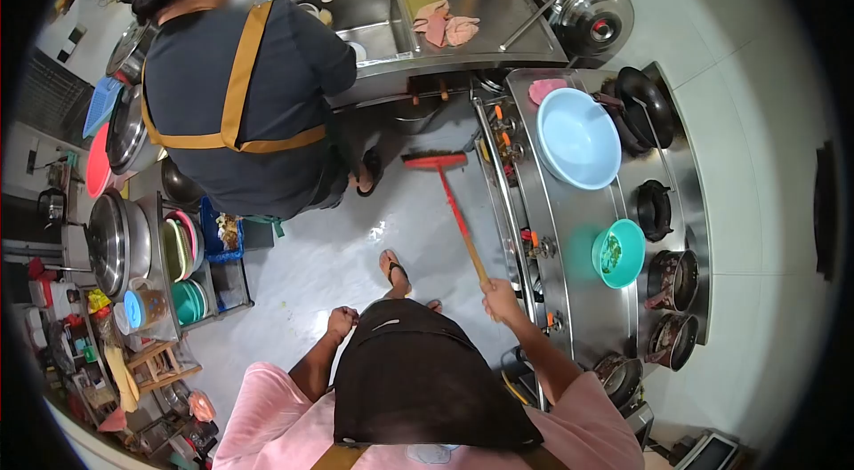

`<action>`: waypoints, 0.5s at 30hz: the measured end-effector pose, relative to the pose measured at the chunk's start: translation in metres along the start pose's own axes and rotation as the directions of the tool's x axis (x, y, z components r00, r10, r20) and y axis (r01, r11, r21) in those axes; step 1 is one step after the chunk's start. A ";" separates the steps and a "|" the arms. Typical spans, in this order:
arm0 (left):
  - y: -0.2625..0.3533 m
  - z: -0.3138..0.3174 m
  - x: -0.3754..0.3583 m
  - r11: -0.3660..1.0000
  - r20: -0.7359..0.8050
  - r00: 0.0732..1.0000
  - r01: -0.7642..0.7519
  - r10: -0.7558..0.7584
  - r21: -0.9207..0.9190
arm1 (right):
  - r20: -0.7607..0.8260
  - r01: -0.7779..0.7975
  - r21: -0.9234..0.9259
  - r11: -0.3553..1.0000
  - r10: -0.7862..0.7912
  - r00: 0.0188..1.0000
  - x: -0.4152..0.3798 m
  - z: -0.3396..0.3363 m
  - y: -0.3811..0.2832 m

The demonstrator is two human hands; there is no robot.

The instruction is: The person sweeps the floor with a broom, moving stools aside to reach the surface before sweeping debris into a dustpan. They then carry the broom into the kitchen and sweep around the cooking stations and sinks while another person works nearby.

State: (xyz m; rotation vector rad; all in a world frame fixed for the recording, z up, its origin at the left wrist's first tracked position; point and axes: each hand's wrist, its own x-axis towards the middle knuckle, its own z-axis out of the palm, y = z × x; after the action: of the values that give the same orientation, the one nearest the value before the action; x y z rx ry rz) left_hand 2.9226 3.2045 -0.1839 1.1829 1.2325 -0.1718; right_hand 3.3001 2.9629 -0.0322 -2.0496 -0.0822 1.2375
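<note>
In the head view, my right hand (pixel 503 301) is wrapped round the wooden end of a broom handle. The broom (pixel 452 196) slants forward and left from it; its wide red head, with dark bristles, rests on the grey floor (pixel 329 261) near the sink's base. My left hand (pixel 342 321) hangs beside my dark apron (pixel 418 372), fingers curled closed, and no object shows in it.
A co-worker (pixel 236 79) stands at the sink (pixel 374 21) on the left. To the right, a steel stove counter (pixel 578 292) bears a light-blue basin (pixel 578 136), a green bowl (pixel 618 254) and pots. A loaded shelf (pixel 213 319) stands left.
</note>
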 end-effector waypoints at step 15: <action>-0.050 -0.029 -0.068 0.990 -0.231 0.966 0.134 -0.120 0.048 | -0.194 0.015 0.502 0.865 0.095 0.976 0.254 0.048 -0.173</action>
State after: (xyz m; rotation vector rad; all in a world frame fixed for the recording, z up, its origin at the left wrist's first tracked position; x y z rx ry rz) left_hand 2.8437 3.1730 -0.1564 1.2028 1.5158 -0.1752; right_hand 3.4506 3.2183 -0.1282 -1.7096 0.3540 0.9290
